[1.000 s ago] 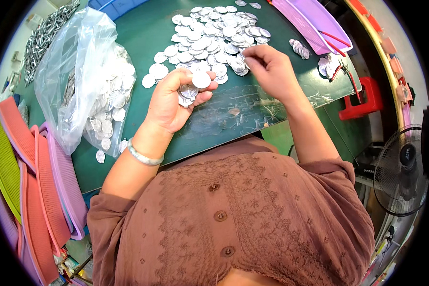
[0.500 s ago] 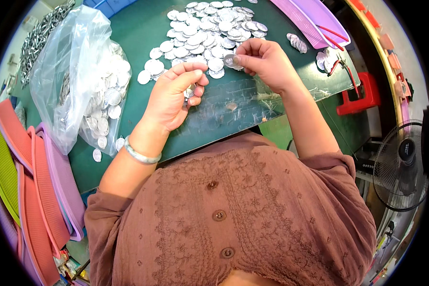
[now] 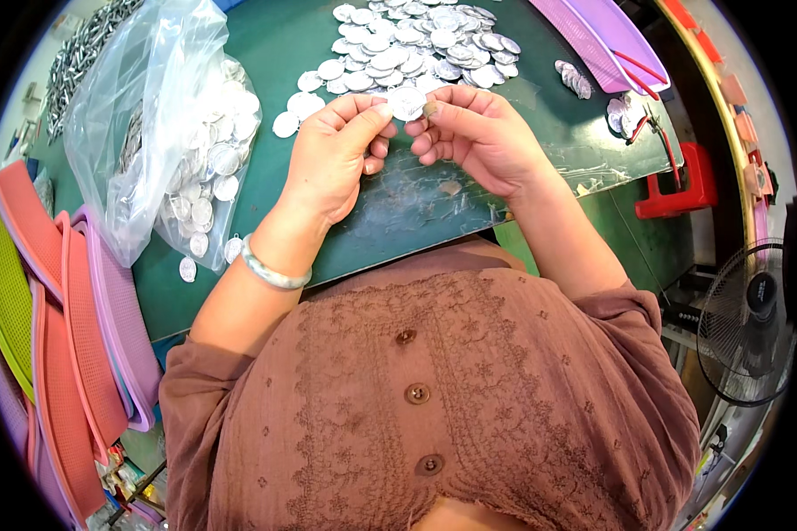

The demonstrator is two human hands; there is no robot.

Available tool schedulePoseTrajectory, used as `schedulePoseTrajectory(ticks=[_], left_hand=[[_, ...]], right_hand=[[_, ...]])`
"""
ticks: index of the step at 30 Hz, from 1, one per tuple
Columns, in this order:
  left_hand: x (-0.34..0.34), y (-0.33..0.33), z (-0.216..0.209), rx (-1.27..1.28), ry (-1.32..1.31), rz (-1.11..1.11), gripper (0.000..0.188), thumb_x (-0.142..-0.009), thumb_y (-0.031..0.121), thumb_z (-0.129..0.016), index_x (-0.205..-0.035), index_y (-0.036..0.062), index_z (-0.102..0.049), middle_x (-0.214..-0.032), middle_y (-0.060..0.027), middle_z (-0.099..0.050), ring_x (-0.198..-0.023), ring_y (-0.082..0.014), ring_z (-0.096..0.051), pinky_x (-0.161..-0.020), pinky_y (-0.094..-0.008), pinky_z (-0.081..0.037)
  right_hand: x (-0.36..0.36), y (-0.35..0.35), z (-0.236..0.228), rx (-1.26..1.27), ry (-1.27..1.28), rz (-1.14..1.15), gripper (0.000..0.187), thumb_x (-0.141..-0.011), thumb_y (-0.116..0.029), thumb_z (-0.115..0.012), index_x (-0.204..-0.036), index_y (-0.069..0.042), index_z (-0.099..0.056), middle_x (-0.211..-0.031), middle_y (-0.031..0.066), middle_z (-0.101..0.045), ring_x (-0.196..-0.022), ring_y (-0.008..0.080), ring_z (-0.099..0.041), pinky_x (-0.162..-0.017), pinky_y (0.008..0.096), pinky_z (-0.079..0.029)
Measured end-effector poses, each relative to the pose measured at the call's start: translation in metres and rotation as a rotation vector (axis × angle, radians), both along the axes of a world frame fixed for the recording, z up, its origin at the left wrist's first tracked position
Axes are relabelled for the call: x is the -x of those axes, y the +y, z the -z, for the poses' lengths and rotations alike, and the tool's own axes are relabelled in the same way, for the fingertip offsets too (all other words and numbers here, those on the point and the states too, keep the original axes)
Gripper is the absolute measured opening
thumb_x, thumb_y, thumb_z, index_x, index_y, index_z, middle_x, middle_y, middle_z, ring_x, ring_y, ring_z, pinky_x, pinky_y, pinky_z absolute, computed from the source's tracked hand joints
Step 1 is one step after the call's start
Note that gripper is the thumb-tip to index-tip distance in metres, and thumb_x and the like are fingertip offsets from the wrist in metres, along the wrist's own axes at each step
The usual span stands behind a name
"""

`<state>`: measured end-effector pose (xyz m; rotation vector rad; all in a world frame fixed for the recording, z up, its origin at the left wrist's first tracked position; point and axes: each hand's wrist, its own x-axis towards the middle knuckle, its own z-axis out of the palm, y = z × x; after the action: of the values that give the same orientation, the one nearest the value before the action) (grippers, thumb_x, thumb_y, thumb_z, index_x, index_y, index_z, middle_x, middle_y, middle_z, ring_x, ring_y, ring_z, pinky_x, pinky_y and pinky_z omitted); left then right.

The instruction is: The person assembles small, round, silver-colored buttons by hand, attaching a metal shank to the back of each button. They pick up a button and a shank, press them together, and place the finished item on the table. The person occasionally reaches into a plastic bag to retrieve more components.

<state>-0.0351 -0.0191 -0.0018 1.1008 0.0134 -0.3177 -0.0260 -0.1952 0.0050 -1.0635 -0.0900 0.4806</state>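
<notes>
Between my two hands is a round silver medal (image 3: 407, 103), its face turned up. My left hand (image 3: 338, 150), with a pale bangle on the wrist, pinches its left edge; the other fingers curl under. My right hand (image 3: 483, 137) grips the right edge between thumb and forefinger. Whether more medals lie inside the curled left fingers is hidden. Just beyond my hands spreads a heap of loose silver medals (image 3: 394, 60) on the green tabletop (image 3: 398, 208). A few medals (image 3: 297, 111) lie apart at its near left side.
At left stands a clear plastic bag (image 3: 106, 168) of medals, with a pile of metal pieces (image 3: 84, 57) behind. Stacked baskets (image 3: 84, 354) fill the lower left. A purple basket (image 3: 593, 53), red-handled pliers (image 3: 664, 146), a red stool (image 3: 686, 190) and a fan (image 3: 748, 327) are at right.
My right hand has lifted a medal from the heap's near edge and brought it to my left hand. Both hands now hold it. The view has shifted slightly.
</notes>
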Motion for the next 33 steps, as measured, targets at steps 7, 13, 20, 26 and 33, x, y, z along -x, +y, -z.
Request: schedulePoseTrajectory(ticks=[7,13,20,26,33], left_hand=[[-0.0031,0.0034,-0.0006,-0.019,0.01,0.028,0.008,-0.082,0.01,-0.053,-0.086,0.0027,-0.055,-0.069,-0.0028,-0.053,-0.056,-0.007,-0.046,-0.044,-0.0167,-0.033],[-0.0022,0.0032,-0.0008,-0.027,-0.001,0.035,0.007,-0.083,0.01,-0.054,-0.085,0.0032,-0.055,-0.068,-0.0022,-0.053,-0.055,-0.0064,-0.046,-0.043,-0.0165,-0.033],[-0.0015,0.0026,0.0,-0.014,-0.008,0.027,0.008,-0.083,0.011,-0.054,-0.087,0.0032,-0.055,-0.068,-0.0018,-0.053,-0.054,-0.0061,-0.046,-0.044,-0.0162,-0.034],[-0.0014,0.0023,0.0006,0.0,-0.018,0.04,0.01,-0.084,0.012,-0.053,-0.088,0.0029,-0.055,-0.068,-0.0019,-0.054,-0.055,-0.006,-0.046,-0.044,-0.0163,-0.034],[-0.0009,0.0023,0.0002,0.017,-0.004,0.033,0.01,-0.085,0.013,-0.052,-0.088,0.0037,-0.054,-0.068,-0.0019,-0.054,-0.054,-0.006,-0.046,-0.044,-0.0166,-0.034]], right_hand=[[-0.005,-0.0039,0.001,0.079,-0.038,-0.003,0.014,-0.084,-0.012,-0.052,-0.091,-0.001,-0.056,-0.078,0.0089,-0.061,-0.062,0.0131,-0.056,-0.057,0.0241,-0.047],[-0.004,-0.0033,0.0011,0.196,-0.071,0.008,0.013,-0.083,-0.012,-0.056,-0.09,-0.002,-0.057,-0.075,0.0071,-0.061,-0.059,0.0104,-0.055,-0.054,0.021,-0.044],[-0.0011,-0.0025,0.003,0.222,-0.1,0.03,0.012,-0.083,-0.011,-0.056,-0.09,-0.001,-0.057,-0.075,0.007,-0.06,-0.059,0.0101,-0.055,-0.054,0.0207,-0.044],[0.0007,-0.0015,0.0026,0.238,-0.101,0.041,0.013,-0.082,-0.011,-0.056,-0.088,0.0,-0.057,-0.074,0.0064,-0.06,-0.06,0.0096,-0.054,-0.055,0.0204,-0.044],[0.0032,0.0006,0.0031,0.269,-0.161,0.051,0.015,-0.081,-0.013,-0.056,-0.086,0.001,-0.057,-0.073,0.0051,-0.059,-0.059,0.0079,-0.053,-0.055,0.0196,-0.043]])
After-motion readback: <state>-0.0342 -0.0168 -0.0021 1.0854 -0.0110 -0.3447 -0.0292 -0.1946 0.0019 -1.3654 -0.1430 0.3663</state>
